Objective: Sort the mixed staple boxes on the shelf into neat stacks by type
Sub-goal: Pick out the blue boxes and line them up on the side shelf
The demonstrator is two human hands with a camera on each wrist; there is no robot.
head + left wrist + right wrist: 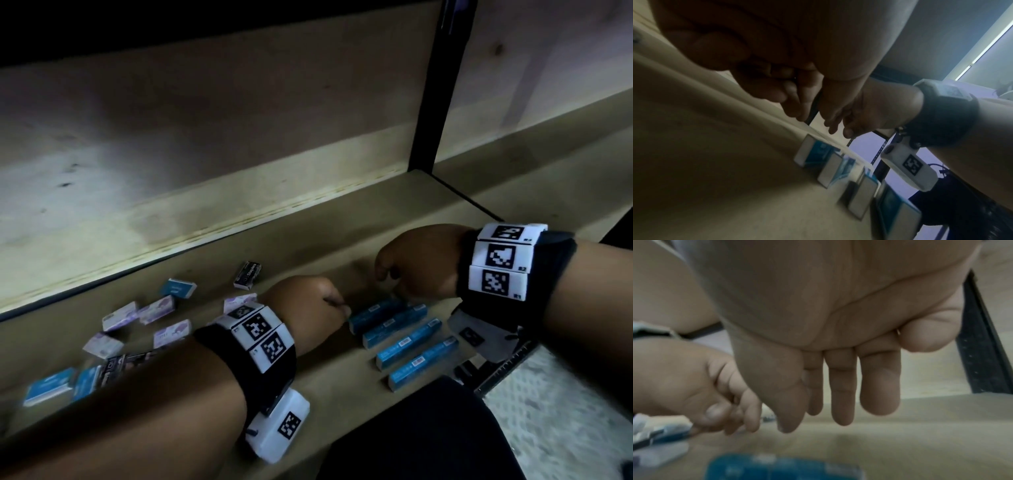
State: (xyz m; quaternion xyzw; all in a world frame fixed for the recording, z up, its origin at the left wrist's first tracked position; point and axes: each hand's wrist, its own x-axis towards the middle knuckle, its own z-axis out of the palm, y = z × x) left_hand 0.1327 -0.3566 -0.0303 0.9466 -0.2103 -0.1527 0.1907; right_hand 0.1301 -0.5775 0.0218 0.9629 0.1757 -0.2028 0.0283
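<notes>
Several long blue staple boxes (399, 327) lie side by side in a row on the wooden shelf (325, 240), right of centre. My left hand (337, 306) is curled into a fist at the left end of the row's far box and holds nothing that I can see; the left wrist view shows its fingers (766, 78) folded in. My right hand (390, 277) hovers over the row's far end, and its fingers (842, 402) hang straight down, empty. Loose purple boxes (156, 310), a blue box (178, 287) and a black box (247, 274) lie scattered to the left.
More blue boxes (48, 387) and a black one (116, 365) sit at the shelf's front left, partly behind my left forearm. A black upright post (435, 102) stands behind my right hand. The wooden back wall (205, 137) is close behind. Speckled floor (565, 411) shows lower right.
</notes>
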